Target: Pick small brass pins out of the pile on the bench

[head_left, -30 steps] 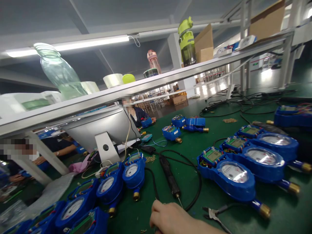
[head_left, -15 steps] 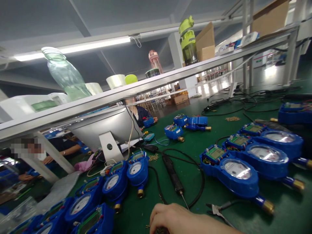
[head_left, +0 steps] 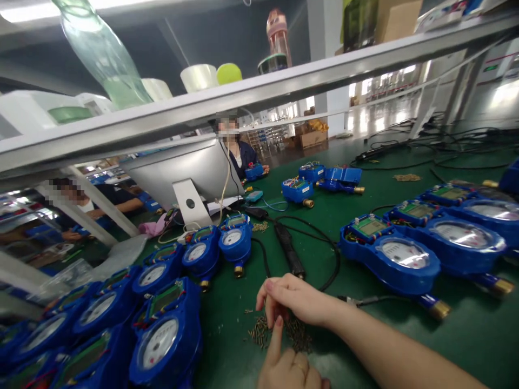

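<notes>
right hand (head_left: 298,300) curls fingertips down, pinching into a loose pile of small brass screws (head_left: 279,330) near the worktop's (head_left: 365,335) front edge; left hand (head_left: 290,367) points 1 finger at it, holding nothing. blue water meters (head_left: 389,259) flank them within reach, electric screwdriver (head_left: 288,249) behind.

Glossy blue plastic meters (head_left: 391,259) on matt green mat (head_left: 365,216).

Green bench (head_left: 365,178) carries blue water meters (head_left: 391,259) along its right edge and more meters (head_left: 162,340) at the near left corner. Black electric screwdriver (head_left: 288,249) lies mid-bench with its cable looped. Overhead shelf (head_left: 259,94) holds a clear bottle (head_left: 103,51) and tape rolls (head_left: 198,77).
</notes>
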`<state>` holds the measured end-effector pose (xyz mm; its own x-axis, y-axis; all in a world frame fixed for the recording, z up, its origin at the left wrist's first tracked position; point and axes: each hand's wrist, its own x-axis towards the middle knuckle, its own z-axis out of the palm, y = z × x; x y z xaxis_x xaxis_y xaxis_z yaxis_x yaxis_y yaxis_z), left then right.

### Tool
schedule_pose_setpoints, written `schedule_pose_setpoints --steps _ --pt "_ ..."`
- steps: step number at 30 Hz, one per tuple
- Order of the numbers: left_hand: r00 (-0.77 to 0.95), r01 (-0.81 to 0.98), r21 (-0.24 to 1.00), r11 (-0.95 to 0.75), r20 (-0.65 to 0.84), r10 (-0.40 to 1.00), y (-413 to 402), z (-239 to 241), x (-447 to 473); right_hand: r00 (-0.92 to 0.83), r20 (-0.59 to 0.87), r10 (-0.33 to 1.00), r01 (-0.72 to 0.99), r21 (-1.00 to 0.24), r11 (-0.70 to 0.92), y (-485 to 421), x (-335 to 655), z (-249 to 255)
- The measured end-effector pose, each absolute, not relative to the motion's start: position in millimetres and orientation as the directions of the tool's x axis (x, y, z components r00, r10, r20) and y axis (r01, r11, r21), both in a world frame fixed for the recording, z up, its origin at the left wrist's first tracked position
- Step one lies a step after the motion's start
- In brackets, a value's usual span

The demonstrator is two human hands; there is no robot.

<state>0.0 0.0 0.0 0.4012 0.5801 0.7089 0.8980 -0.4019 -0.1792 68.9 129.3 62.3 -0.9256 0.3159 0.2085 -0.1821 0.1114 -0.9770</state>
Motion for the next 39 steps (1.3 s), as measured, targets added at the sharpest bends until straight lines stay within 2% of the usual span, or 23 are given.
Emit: schedule_pose_setpoints --steps 3,11,16,21,25,30,35,39 --pt "0.353 0.925 -0.192 -0.327 0.75 0.559 4.5 -1.4 6.1 -0.936 0.207 0.284 -0.177 -0.976 0.125 126.3 67.1 59.1" --pt "0.401 0.916 -0.247 -0.317 0.621 0.673 -3.8 6.7 8.0 -0.93 0.264 0.256 -0.205 -0.95 0.235 122.6 64.3 56.9" --pt "0.383 0.924 -0.239 -0.299 0.601 0.701 -4.7 5.3 8.4 -0.905 0.284 0.318 -0.215 -0.948 0.236 122.5 64.3 54.6" --pt "0.372 0.928 -0.229 -0.294 0.615 0.695 -3.8 8.4 10.5 -0.921 0.275 0.276 -0.215 -0.95 0.228 122.3 66.2 57.7" --pt "0.363 0.931 -0.216 -0.294 0.628 0.688 -3.9 9.1 10.0 -0.906 0.282 0.315 -0.216 -0.949 0.23 121.6 65.6 58.7" --pt "0.357 0.933 -0.195 -0.302 0.616 0.703 -5.2 6.2 10.2 -0.913 0.281 0.297 -0.222 -0.951 0.215 122.0 64.1 56.7" --pt "0.386 0.916 -0.215 -0.338 0.699 0.602 1.1 -5.7 8.8 -0.835 0.281 0.473 -0.202 -0.956 0.211 123.2 61.4 52.0" --pt "0.423 0.889 -0.241 -0.389 0.758 0.497 2.9 -20.4 -4.9 -0.768 0.194 0.611 -0.088 -0.976 0.199 119.9 61.9 48.2"
